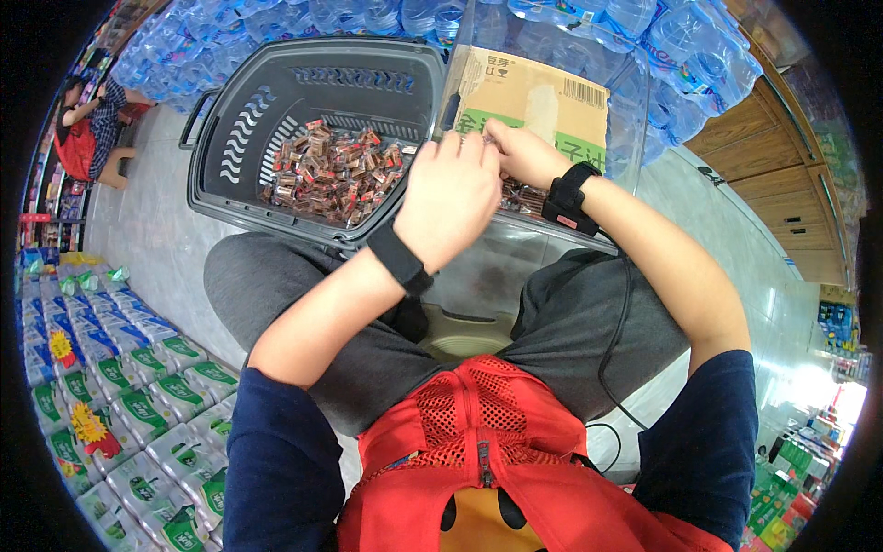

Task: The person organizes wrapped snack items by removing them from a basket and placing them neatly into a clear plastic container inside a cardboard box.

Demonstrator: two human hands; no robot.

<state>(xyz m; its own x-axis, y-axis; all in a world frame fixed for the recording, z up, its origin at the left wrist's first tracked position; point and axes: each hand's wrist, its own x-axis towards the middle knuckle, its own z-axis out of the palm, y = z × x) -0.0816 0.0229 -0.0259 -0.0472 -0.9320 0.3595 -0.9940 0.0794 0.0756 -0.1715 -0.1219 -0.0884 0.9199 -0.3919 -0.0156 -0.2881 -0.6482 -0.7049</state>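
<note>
My left hand (453, 193) and my right hand (529, 156) meet over the front part of a clear plastic bin (635, 138). The fingers of both are curled and pressed together at the tips. Whatever lies between them is hidden or too small to make out. Left of the hands, a dark grey plastic basket (317, 57) holds a heap of small wrapped snack packets (336, 170), brown and red. Inside the clear bin, similar small packets (522, 198) show below my right hand. A cardboard carton (529, 83) with green print stands behind them, its lower part covered by my hands.
Shrink-wrapped bottled water (368, 17) is stacked behind the basket and bin. Packs of tissue paper (138, 405) cover the lower left. A person in a red vest (78, 138) sits at the far left. A wooden cabinet (773, 175) stands right. A dark cable (609, 340) hangs from my right wrist.
</note>
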